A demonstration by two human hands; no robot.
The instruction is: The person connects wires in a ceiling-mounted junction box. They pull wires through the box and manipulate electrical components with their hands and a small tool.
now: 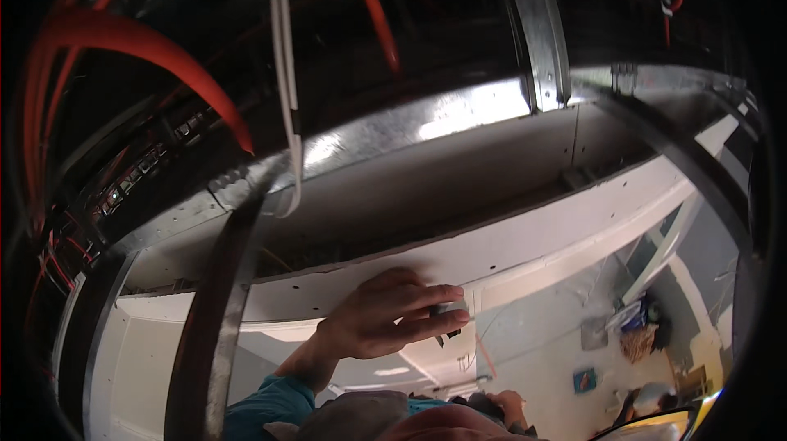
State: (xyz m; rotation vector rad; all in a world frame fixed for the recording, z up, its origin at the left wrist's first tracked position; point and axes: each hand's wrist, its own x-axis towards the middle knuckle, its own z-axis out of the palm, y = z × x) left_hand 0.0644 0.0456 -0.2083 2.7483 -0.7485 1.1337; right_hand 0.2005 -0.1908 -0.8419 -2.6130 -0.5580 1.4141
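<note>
My left hand [393,310], in a blue sleeve [275,408], is raised against the lower edge of a white board [459,265]. Its fingers are closed around a small grey and black object [447,310] with a dark pointed end; its kind is not clear. The hand's shadow falls on the board. Lower down, my right hand [510,406] shows only in part, its fingers curled beside a dark object [474,402]. What it grips cannot be made out.
Metal studs [217,318] and a shiny metal rail [393,129] frame the white board. Red flexible conduits [156,52] and pale cables [284,56] hang in the dark cavity above. Far below, a floor [533,359] holds a blue item [584,381], bags [639,338] and a person [652,398].
</note>
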